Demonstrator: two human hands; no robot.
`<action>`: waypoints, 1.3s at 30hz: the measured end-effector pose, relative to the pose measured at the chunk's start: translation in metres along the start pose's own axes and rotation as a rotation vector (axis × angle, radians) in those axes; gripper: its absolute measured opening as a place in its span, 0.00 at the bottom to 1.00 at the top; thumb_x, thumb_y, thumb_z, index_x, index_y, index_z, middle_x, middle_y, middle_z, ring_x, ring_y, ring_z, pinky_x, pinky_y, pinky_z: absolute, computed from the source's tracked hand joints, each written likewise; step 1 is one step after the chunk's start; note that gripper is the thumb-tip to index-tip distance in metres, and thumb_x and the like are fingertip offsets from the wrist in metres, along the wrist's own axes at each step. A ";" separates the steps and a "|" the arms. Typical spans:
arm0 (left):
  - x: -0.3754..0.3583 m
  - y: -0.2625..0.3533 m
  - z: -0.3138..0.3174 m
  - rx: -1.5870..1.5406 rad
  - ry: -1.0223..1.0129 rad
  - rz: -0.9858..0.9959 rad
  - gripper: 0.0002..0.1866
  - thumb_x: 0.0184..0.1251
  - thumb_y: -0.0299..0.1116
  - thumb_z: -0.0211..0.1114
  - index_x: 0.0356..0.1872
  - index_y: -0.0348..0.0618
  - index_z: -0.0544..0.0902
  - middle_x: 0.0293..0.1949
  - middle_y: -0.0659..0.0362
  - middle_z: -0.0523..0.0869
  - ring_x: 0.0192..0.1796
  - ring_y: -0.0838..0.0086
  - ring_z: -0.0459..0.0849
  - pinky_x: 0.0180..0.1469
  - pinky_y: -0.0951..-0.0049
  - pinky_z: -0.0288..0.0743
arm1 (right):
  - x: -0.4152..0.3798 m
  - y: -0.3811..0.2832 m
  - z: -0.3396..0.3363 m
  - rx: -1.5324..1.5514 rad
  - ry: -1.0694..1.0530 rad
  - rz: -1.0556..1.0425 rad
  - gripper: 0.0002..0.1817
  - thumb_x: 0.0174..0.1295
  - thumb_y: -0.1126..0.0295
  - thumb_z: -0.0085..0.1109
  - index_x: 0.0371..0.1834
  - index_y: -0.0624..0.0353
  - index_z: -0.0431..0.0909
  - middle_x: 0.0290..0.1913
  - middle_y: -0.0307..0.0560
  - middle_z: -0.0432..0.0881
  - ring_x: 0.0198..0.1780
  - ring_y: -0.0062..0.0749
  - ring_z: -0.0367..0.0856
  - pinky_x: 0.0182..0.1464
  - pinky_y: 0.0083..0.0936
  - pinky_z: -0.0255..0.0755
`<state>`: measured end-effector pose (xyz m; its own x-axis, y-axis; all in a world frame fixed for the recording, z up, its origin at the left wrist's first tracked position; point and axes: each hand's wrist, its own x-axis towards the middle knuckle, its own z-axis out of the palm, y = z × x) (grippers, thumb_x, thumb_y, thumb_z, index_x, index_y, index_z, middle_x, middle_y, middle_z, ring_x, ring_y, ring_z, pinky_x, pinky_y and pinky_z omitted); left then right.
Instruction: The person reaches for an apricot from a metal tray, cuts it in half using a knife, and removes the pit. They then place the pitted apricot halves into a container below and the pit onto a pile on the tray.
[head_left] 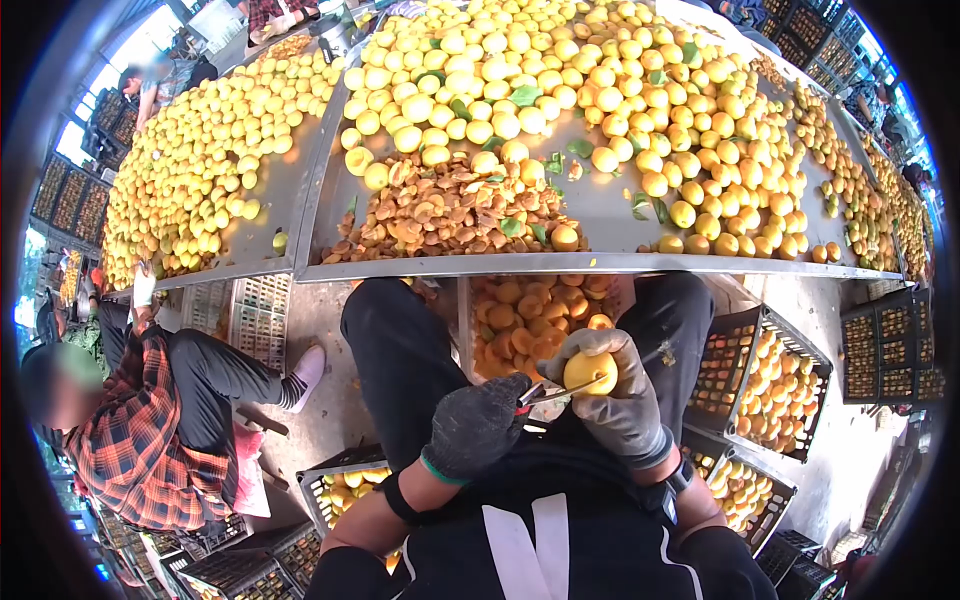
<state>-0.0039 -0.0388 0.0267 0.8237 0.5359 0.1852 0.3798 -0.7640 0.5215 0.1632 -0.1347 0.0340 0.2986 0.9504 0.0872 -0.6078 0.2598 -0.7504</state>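
Observation:
My left hand, in a dark knit glove, is closed around the handle of a small knife. A bit of red shows at the handle, and the thin blade reaches across to a yellow apricot. Its tip lies over the fruit's lower front. In a grey glove, my right hand grips the apricot from the side, fingers curled behind it. Below the table edge, between my knees, a crate of halved orange apricots stands just beyond my hands.
Whole apricots cover much of the metal table; a heap of discarded brownish pieces lies near its front edge. Crates of apricots stand at my right, another crate at my left. A seated person works on the left.

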 end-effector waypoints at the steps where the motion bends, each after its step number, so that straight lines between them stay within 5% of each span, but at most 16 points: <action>1: -0.001 -0.001 0.002 -0.004 0.005 0.005 0.17 0.53 0.33 0.67 0.45 0.43 0.82 0.34 0.52 0.85 0.33 0.58 0.84 0.35 0.62 0.77 | -0.001 0.001 0.003 0.000 0.000 0.000 0.27 0.54 0.79 0.67 0.55 0.53 0.67 0.53 0.46 0.70 0.57 0.37 0.76 0.60 0.35 0.70; 3: -0.002 -0.002 0.004 -0.007 0.012 0.008 0.15 0.52 0.31 0.67 0.43 0.41 0.83 0.36 0.50 0.86 0.34 0.55 0.85 0.36 0.61 0.78 | -0.002 0.000 0.009 -0.051 0.073 0.004 0.26 0.55 0.66 0.71 0.54 0.50 0.67 0.50 0.45 0.72 0.50 0.32 0.76 0.64 0.40 0.67; 7: 0.000 -0.011 0.009 -0.007 0.002 0.043 0.16 0.53 0.31 0.66 0.45 0.42 0.82 0.35 0.52 0.85 0.34 0.58 0.85 0.35 0.62 0.77 | -0.002 0.003 0.011 -0.127 0.066 -0.017 0.27 0.56 0.65 0.71 0.55 0.50 0.66 0.52 0.44 0.71 0.51 0.32 0.76 0.64 0.41 0.66; 9: 0.003 -0.013 0.010 0.025 0.019 0.060 0.18 0.53 0.31 0.65 0.47 0.44 0.82 0.33 0.55 0.85 0.33 0.61 0.85 0.33 0.63 0.77 | -0.001 0.003 0.009 -0.066 0.070 0.017 0.28 0.56 0.74 0.69 0.57 0.52 0.65 0.54 0.44 0.69 0.57 0.35 0.76 0.60 0.33 0.71; 16: 0.012 -0.008 0.014 -0.079 0.038 -0.052 0.18 0.53 0.32 0.68 0.47 0.41 0.80 0.30 0.47 0.84 0.31 0.52 0.83 0.33 0.56 0.76 | 0.011 0.006 0.000 -0.219 0.058 -0.009 0.30 0.56 0.76 0.69 0.59 0.55 0.64 0.57 0.49 0.74 0.62 0.37 0.73 0.62 0.32 0.68; 19: 0.014 -0.001 0.012 -0.052 0.072 -0.074 0.17 0.55 0.32 0.67 0.46 0.41 0.80 0.28 0.47 0.83 0.30 0.51 0.83 0.31 0.56 0.75 | 0.012 0.011 0.003 -0.219 0.105 0.011 0.30 0.57 0.74 0.68 0.61 0.58 0.63 0.59 0.51 0.74 0.63 0.36 0.72 0.64 0.31 0.66; 21: 0.014 -0.001 0.011 -0.027 0.043 -0.095 0.16 0.56 0.32 0.67 0.46 0.40 0.79 0.28 0.47 0.83 0.29 0.51 0.82 0.30 0.56 0.75 | 0.014 0.019 0.009 0.131 0.086 0.080 0.31 0.60 0.70 0.66 0.63 0.60 0.62 0.60 0.51 0.74 0.61 0.34 0.72 0.63 0.29 0.65; 26: 0.023 -0.013 0.011 0.089 0.017 -0.042 0.16 0.58 0.34 0.65 0.47 0.42 0.79 0.28 0.52 0.83 0.29 0.56 0.84 0.29 0.58 0.76 | 0.019 0.015 -0.004 -0.151 0.119 0.072 0.29 0.61 0.69 0.65 0.64 0.61 0.65 0.56 0.45 0.76 0.57 0.28 0.74 0.61 0.27 0.68; 29: 0.019 -0.012 0.021 0.055 0.095 -0.038 0.17 0.59 0.34 0.64 0.49 0.42 0.78 0.28 0.51 0.83 0.29 0.56 0.83 0.29 0.58 0.76 | 0.018 0.010 -0.003 -0.334 0.203 0.089 0.37 0.54 0.57 0.73 0.62 0.64 0.68 0.53 0.44 0.79 0.54 0.26 0.76 0.60 0.24 0.68; 35: 0.021 -0.014 0.026 0.080 0.068 -0.084 0.19 0.60 0.35 0.64 0.51 0.42 0.77 0.29 0.51 0.83 0.29 0.56 0.83 0.30 0.58 0.76 | 0.026 0.028 0.001 0.081 0.194 0.055 0.37 0.57 0.56 0.70 0.65 0.64 0.65 0.54 0.48 0.79 0.56 0.28 0.76 0.61 0.26 0.68; 39: 0.025 -0.023 0.023 0.111 0.053 -0.077 0.18 0.60 0.36 0.64 0.51 0.42 0.77 0.29 0.51 0.83 0.29 0.55 0.83 0.30 0.58 0.76 | 0.028 0.025 -0.005 -0.083 0.163 0.091 0.36 0.60 0.57 0.67 0.66 0.63 0.63 0.56 0.50 0.78 0.57 0.32 0.76 0.63 0.28 0.67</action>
<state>0.0178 -0.0156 0.0000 0.7677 0.6109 0.1934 0.4880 -0.7530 0.4414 0.1603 -0.1021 0.0144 0.3647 0.9271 -0.0861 -0.5770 0.1525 -0.8024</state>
